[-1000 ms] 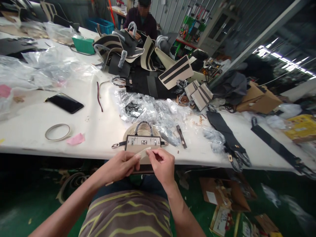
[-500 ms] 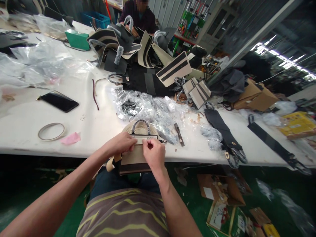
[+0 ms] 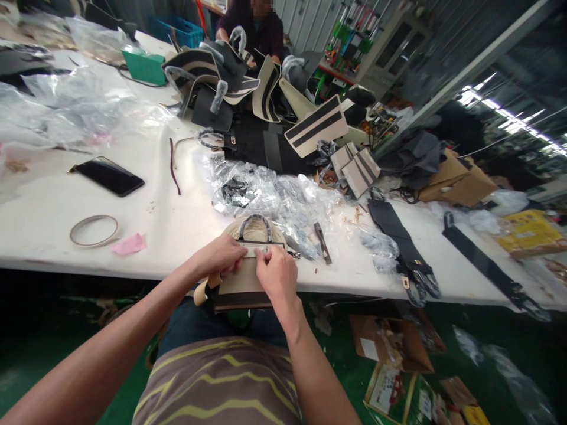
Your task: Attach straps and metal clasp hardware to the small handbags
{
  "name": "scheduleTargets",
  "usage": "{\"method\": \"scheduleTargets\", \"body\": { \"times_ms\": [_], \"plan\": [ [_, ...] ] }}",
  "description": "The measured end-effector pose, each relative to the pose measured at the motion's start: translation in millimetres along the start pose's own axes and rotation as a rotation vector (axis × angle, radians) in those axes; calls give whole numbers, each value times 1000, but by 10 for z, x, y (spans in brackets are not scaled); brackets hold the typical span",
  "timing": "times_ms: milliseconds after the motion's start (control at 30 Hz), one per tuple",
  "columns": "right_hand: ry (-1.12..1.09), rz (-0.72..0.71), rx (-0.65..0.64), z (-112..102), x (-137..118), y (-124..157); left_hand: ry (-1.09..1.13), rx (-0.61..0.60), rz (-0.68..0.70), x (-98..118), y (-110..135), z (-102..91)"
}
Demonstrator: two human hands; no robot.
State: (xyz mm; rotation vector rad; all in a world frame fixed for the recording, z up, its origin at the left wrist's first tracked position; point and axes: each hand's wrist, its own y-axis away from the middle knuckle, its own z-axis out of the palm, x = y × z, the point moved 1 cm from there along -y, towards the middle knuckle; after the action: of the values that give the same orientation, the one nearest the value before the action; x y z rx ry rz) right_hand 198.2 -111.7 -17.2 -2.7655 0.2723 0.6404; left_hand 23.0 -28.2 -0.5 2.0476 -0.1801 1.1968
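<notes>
A beige bag panel (image 3: 243, 287) with a dark edge rests over the table's front edge, its dark curved handle (image 3: 256, 219) pointing away from me. A narrow pale strip (image 3: 251, 252) runs along its top. My left hand (image 3: 227, 254) is closed with its fingertips pressed at the strip's left part. Just to the right, my right hand (image 3: 277, 268) pinches at the same strip, thumb and finger together. Behind the handle lies a round cream-coloured roll (image 3: 232, 228), partly covered. A small metal buckle (image 3: 295, 255) sticks out beside my right hand.
Crumpled clear plastic (image 3: 283, 195) lies beyond the panel. On the left are a phone (image 3: 110, 176), a tape roll (image 3: 94, 230) and a pink scrap (image 3: 129, 244). Black straps (image 3: 394, 227) lie to the right. Across the table sits a person (image 3: 252, 29) behind piled bag pieces (image 3: 266, 88).
The view has shifted slightly. Both hands stay at the top strip of the bag panel, with hardly any visible movement.
</notes>
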Motion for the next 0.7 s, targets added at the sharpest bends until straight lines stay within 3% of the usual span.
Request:
{"method": "scheduleTargets", "body": {
  "times_ms": [167,267,333,400,533,700],
  "plan": [
    [-201,-9,16,-61,88,-65,-26,-12,13,31,16,-23],
    [-219,-237,48,-82,65,29,-10,-29,44,28,31,-39],
    [-138,-401,4,-67,37,145,-9,-35,41,22,43,-39],
    [-59,-472,-46,-42,18,260,-23,-35,23,17,63,-28],
    [7,-438,-85,9,1,387,-16,-36,56,-17,139,-5],
    [69,-392,25,93,7,438,55,-40,71,-174,229,-78]
  ]
}}
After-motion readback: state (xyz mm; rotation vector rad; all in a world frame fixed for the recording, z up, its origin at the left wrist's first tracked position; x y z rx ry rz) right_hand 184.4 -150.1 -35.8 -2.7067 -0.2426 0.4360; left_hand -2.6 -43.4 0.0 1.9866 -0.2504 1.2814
